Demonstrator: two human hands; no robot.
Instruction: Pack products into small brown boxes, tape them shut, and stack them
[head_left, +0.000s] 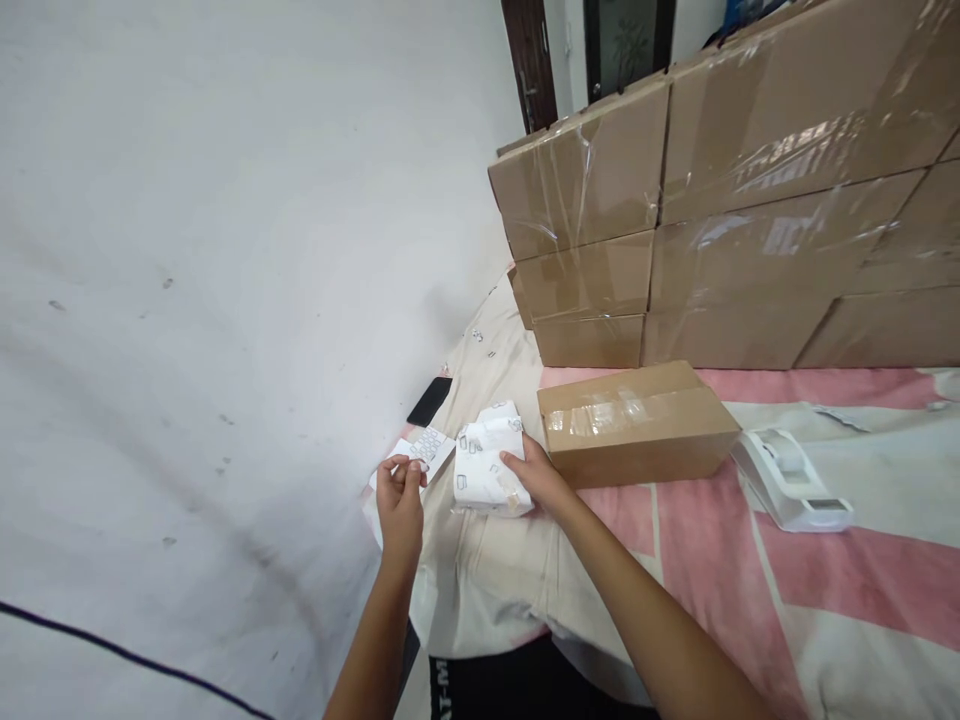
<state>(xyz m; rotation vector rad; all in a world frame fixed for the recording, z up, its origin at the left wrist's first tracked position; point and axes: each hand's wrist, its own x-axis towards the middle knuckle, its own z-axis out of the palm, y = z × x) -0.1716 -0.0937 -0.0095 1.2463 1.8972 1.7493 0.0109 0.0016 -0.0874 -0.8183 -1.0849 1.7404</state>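
My right hand (534, 470) grips the right side of a white package (487, 465) wrapped in paper with small dark outline prints. The thumb lies on top of the package, and the other fingers are mostly hidden. To its left, my left hand (401, 485) is closed in a pinch, with a tiny whitish bit at the fingertips that is too small to name. Beneath and beyond that hand lies a white sheet (435, 445) with rows of small rounded shapes, partly covered by the fingers.
A black phone (430, 401) lies beside the wall. Right of the package sits a taped cardboard box (637, 425), then a white tape dispenser (795, 485). Taped cartons (720, 220) are stacked behind on the pink and cream bedspread (705, 560). The white wall (225, 300) bounds the left.
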